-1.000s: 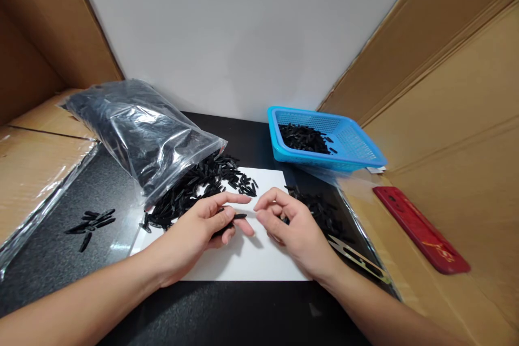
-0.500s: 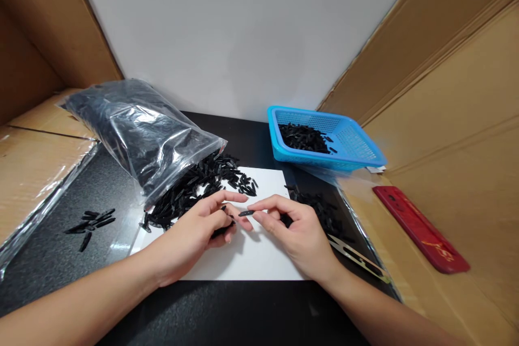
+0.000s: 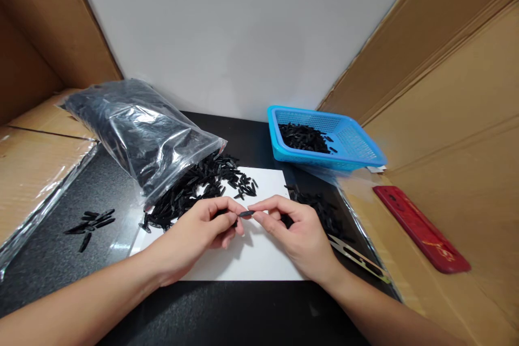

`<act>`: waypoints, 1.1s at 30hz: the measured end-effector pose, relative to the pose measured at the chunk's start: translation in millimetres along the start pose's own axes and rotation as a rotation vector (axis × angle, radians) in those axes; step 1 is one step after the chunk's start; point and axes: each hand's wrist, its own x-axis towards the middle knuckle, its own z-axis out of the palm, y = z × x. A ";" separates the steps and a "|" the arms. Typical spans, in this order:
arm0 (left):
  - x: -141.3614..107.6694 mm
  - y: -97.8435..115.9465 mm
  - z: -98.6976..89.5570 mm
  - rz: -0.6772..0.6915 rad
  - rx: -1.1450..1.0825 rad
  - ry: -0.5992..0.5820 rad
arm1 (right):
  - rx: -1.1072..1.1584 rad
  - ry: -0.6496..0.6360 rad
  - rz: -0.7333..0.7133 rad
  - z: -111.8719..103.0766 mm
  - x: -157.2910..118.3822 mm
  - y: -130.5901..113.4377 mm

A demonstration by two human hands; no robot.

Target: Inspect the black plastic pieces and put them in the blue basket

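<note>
Between the fingertips of both hands is one small, slender black piece point(image 3: 245, 214) with tapered ends. My left hand point(image 3: 208, 224) pinches its left end, and more black shows within the curled fingers. With thumb and forefinger, my right hand point(image 3: 290, 227) grips the other end; something black is partly visible under that palm too. Both hands are above a white sheet point(image 3: 251, 259). Behind my left hand, a heap of similar black pieces point(image 3: 174, 200) spreads over the sheet, by the mouth of a clear plastic bag point(image 3: 138, 124) full of dark contents.
A blue basket point(image 3: 357, 140) at the back right contains more black pieces. Another dark pile point(image 3: 324, 213) lies beside my right hand, near a flat metal bracket point(image 3: 360, 259). Several pieces point(image 3: 91, 221) lie on the left. A red case-like object point(image 3: 421, 230) rests on cardboard at right.
My left thumb and forefinger have closed on the left end of the black piece; before, that forefinger was stretched out. My right hand has barely moved.
</note>
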 end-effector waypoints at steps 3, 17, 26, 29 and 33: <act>-0.7 1.6 0.9 0.046 0.063 0.019 | -0.051 0.000 -0.056 0.1 -1.7 -0.9; -3.6 -4.0 -1.1 0.161 0.248 -0.016 | -0.531 0.122 -0.554 3.7 -10.0 -2.2; -5.1 -3.0 5.0 0.161 0.416 0.050 | -0.719 0.121 -0.768 0.4 -7.6 -1.2; -4.8 -5.2 5.6 0.158 0.444 0.049 | -0.794 0.081 -0.791 -0.6 -8.9 -1.1; -4.3 -8.6 5.5 0.151 0.497 0.062 | -0.860 0.036 -0.798 -1.1 -9.3 -1.9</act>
